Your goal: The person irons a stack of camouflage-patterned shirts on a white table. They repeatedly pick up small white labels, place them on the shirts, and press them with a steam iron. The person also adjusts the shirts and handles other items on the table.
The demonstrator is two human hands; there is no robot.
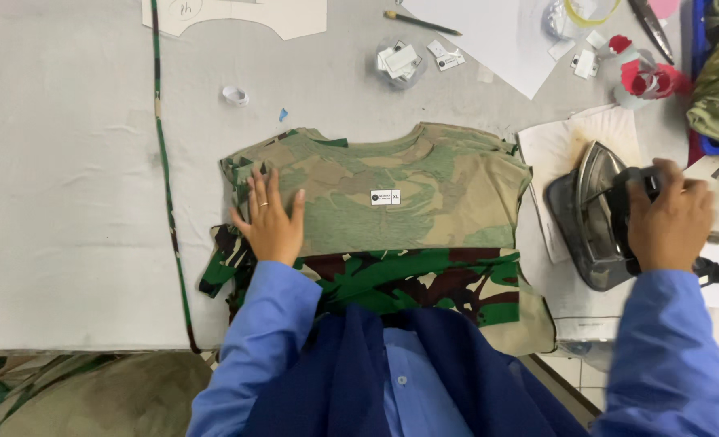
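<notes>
We see left hand [271,220] flat, fingers spread, pressing left side of folded camouflage shirt [392,202] at middle of grey counter [68,202]. Right hand [668,222] has grip clamped on handle of iron [590,214], resting on scorched cloth [566,146], right of shirt.

You have only one view, from the camera on your head, looking almost straight down at the grey table [68,202] from close above. Your own blue sleeves and jacket front fill the bottom edge, and the table's far side runs out at the top. No second view overlaps it.
</notes>
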